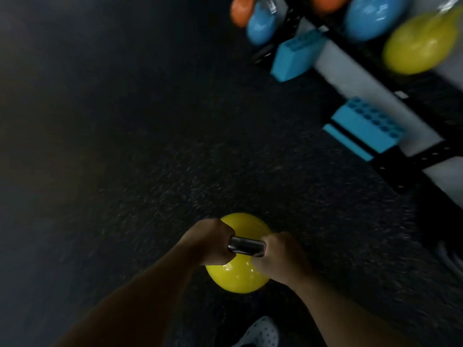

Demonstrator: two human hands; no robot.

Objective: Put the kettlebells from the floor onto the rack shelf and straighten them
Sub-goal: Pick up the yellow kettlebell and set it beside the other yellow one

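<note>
Both your hands are wrapped tight round the steel handle (246,246) of a yellow kettlebell (238,276), left hand (209,242) at its left end, right hand (278,257) at its right end, fingers fully curled. The bell hangs or sits just ahead of your shoe (260,333) over the dark floor (125,146); you cannot tell whether it touches the floor. Well apart, at upper right, the rack (390,159) carries another yellow bell (421,43), two blue bells (260,27) and orange ones (240,10), all blurred. Two blue blocks (295,55) lie on the floor beside the rack's base
</note>
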